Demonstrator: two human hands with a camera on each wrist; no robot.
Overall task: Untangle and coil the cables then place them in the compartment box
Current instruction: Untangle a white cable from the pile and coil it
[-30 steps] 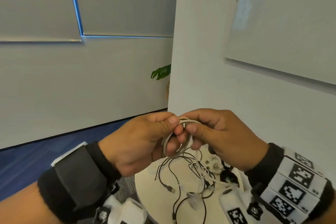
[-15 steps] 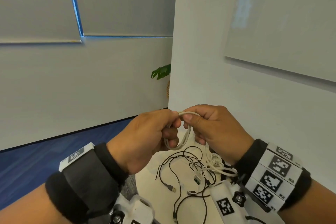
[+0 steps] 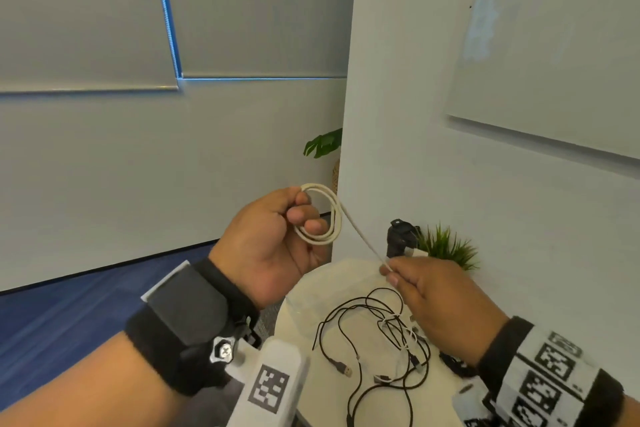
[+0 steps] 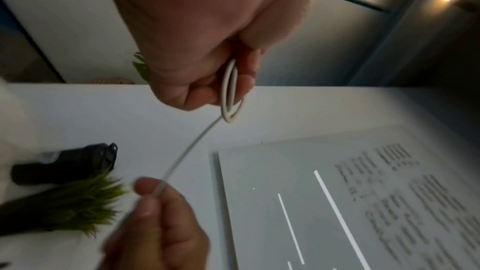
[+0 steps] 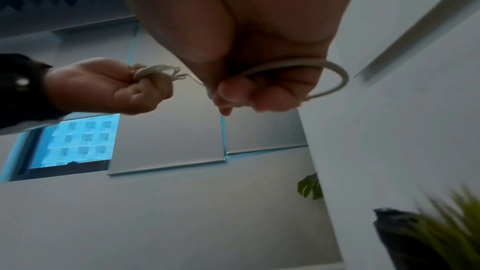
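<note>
Coiling is underway on one white cable (image 3: pixel 320 215), nothing boxed yet.

Head view: left hand (image 3: pixel 273 246) grips a small coil of a few loops, fingers curled through it, held up above the round white table (image 3: pixel 304 291). Right hand (image 3: pixel 436 302) pinches the cable's straight run between thumb and fingertip, just above the table's far side; that run is taut from coil to pinch. On the table below the right hand: a tangle of black cables (image 3: pixel 360 340) with thin white ones mixed in, a USB plug (image 3: pixel 344 369) at its near edge. All of that still needs untangling. Compartment box is not in view.

Left wrist view: coil (image 4: pixel 231 93) seen edge-on, clamped between fingers and thumb; line runs down to the right hand's pinch (image 4: pixel 155 192). Small green plant (image 4: pixel 70 206) and a black device (image 4: pixel 64 163) stand at the table's far edge.

Right wrist view: slack tail loops out past the curled fingers (image 5: pixel 335 81), so more length is left to wind. Left hand (image 5: pixel 103 87) holds the coil.

Judgement: early stage, first cable partly coiled, placement not started.
</note>
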